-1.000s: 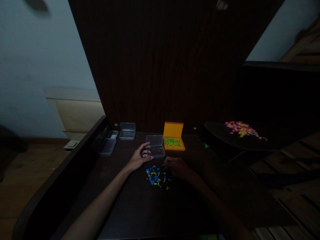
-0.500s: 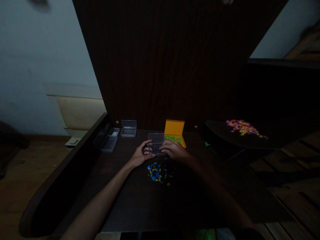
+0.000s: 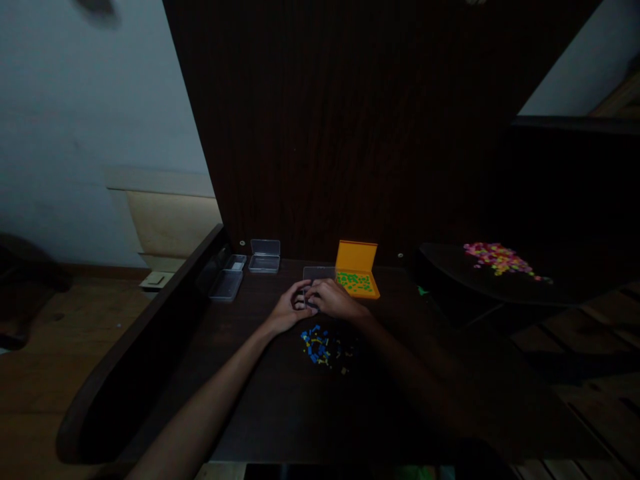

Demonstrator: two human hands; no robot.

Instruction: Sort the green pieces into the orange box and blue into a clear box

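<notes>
A clear plastic box (image 3: 320,273) with its lid raised stands in front of me, mostly hidden by my hands. My left hand (image 3: 289,311) curls around its left side, thumb at the front and fingers behind. My right hand (image 3: 334,299) is over the box, with its fingertips bent down close to my left fingers. Whatever those fingertips pinch is too small and dark to make out. Just below the hands lies a loose pile of small blue and yellow pieces (image 3: 316,347), its right part in shadow.
An open orange box (image 3: 357,256) holding small green pieces stands behind my right hand. Open clear boxes (image 3: 265,265) sit at the back left, near the raised side board (image 3: 150,340). Pink and yellow pieces (image 3: 500,259) are heaped on a dark surface at right.
My right hand has moved left across the box, nearer to my left hand. The left hand keeps its hold. The whole view has shifted slightly.
</notes>
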